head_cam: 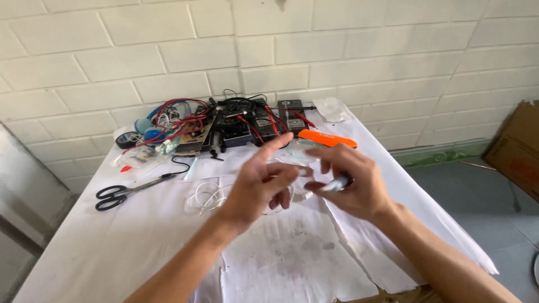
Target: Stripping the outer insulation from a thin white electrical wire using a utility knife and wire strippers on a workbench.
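The right hand (356,182) is curled shut around a small grey pen-like tool (331,186), its tip poking out toward the left hand (261,182). That hand, fingers loosely spread, pinches thin white wire (209,196) trailing below-left.

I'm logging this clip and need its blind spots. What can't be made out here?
Head view only:
- Small object in the right hand: motion-blurred, partly covered by the fingers; its kind is unclear.
- Left hand: blurred, so its grip on the white cable can't be judged.
- Pile of wires and boards: too tangled and small to separate.
- Cardboard box: cut off by the right edge.
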